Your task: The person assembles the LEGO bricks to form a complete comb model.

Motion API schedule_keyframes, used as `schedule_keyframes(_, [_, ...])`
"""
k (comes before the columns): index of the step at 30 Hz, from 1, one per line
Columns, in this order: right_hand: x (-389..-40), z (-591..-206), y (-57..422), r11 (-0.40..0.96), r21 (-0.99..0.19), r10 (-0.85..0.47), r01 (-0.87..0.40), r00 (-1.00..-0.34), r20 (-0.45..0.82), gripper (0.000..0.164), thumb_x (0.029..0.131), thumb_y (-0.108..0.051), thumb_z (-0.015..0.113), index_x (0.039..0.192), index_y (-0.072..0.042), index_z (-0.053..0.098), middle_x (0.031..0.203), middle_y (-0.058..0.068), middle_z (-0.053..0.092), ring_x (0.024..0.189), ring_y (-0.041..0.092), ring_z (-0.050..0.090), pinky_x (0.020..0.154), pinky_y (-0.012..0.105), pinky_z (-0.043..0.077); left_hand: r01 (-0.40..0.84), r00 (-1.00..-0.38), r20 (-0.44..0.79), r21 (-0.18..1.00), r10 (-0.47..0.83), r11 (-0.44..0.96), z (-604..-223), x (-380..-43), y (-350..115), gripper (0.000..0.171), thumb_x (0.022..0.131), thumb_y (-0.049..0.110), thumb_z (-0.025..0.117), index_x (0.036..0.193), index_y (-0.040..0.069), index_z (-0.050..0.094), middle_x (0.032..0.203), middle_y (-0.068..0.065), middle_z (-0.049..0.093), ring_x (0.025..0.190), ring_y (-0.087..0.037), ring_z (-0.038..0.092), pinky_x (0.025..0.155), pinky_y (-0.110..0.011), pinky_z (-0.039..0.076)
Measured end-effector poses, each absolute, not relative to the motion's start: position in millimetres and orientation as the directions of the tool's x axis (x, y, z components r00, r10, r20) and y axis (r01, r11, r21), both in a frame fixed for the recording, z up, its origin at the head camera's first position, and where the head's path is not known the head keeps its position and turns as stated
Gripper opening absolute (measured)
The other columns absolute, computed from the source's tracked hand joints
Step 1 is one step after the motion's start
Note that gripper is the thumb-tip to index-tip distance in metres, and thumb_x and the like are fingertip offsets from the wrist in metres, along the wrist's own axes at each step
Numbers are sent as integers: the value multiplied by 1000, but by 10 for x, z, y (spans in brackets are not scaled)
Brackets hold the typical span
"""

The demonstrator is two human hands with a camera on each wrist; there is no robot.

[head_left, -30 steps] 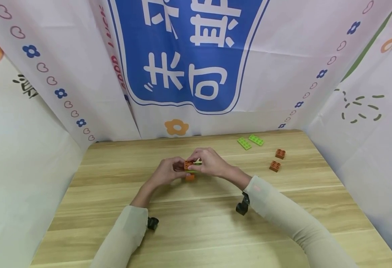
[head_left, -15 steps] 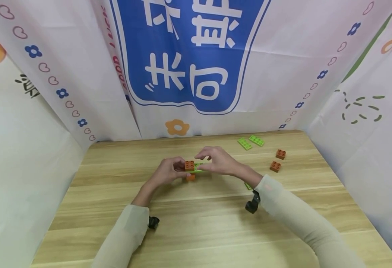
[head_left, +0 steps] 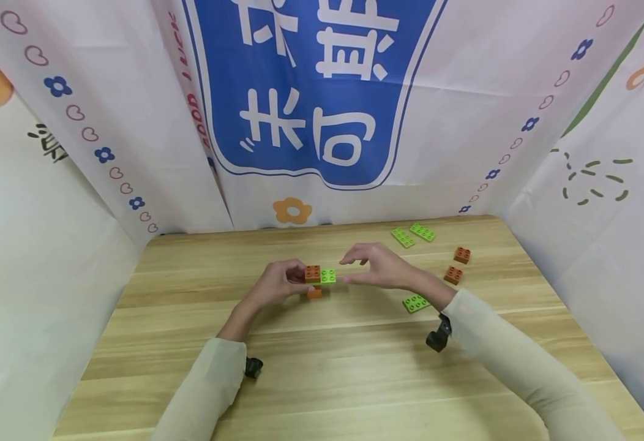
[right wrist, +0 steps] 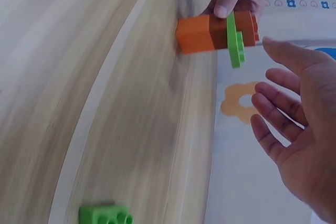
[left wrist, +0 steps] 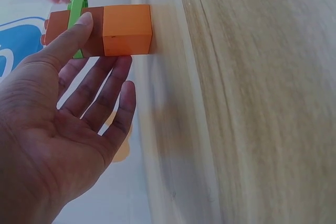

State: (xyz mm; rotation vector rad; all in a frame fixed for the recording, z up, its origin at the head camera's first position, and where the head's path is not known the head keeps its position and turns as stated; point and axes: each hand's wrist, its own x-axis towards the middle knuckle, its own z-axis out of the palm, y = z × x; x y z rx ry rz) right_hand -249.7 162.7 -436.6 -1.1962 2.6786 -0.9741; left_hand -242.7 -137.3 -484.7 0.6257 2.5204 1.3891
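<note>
Wooden table (head_left: 333, 367) before printed cloth (head_left: 454, 141), brick stack (head_left: 313, 274) pinched in your left hand (head_left: 277, 282), near your loosely spread, empty right hand (head_left: 381, 268)

Wood-grain tabletop (head_left: 322, 373); white cloth backdrop (head_left: 454, 135), blue lettered panel (head_left: 308, 76).

We record smooth, hard plastic for the stacked bricks (left wrist: 97, 32), near-matt on their flat faces; loose green bricks (head_left: 402, 237) look likewise plastic. Table (head_left: 322, 380): smooth wood-grain, faint sheen. Backdrop (head_left: 449, 110): creased, printed, cloth-like sheeting. Sleeves (head_left: 515, 367): matt fabric.
</note>
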Motion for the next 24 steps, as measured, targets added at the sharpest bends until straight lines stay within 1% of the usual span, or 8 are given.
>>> schedule_keyframes(5, [-2497,-4392,1777,481,-570,-700,-666,-683,208,36,89,-19,88,121,-6,77,120,8,75,112,26,71,93,43,61,271,-893,32,834,449,480,-4845,-2424,-1370,26,90,13,87,111,7,74,107,-7,77,97,-21,73,88,-38,62])
schedule_keyframes(8, [-2496,-4413,1860,484,-567,-708,-667,-679,195,36,89,-18,88,121,-6,77,121,8,75,113,26,71,92,46,61,267,-893,26,834,449,483,-4838,-2420,-1371,27,90,13,87,112,7,73,107,-6,76,97,-20,73,88,-37,62])
schedule_keyframes(14, [-2483,-4470,2056,500,-573,-717,-649,-682,147,39,88,-20,89,122,-3,77,122,9,75,114,28,70,91,52,61,264,-893,21,833,450,485,-4836,-2417,-1364,27,90,14,87,112,7,73,107,-6,76,97,-20,72,88,-36,61])
schedule_keyframes(19, [-2477,-4548,2220,522,-569,-716,-635,-689,113,43,89,-24,89,122,-1,76,123,9,75,113,27,70,91,49,61,267,-894,26,833,448,484,-4838,-2420,-1363,28,89,16,88,112,7,73,106,-6,76,97,-20,72,88,-36,61])
schedule_keyframes(24, [-2457,-4631,2379,538,-574,-716,-617,-694,75,43,90,-25,88,123,-1,75,123,11,75,111,33,71,91,50,61,251,-899,12,834,438,492,-4844,-2418,-1362,29,89,16,89,112,8,73,106,-5,76,97,-19,72,89,-36,61])
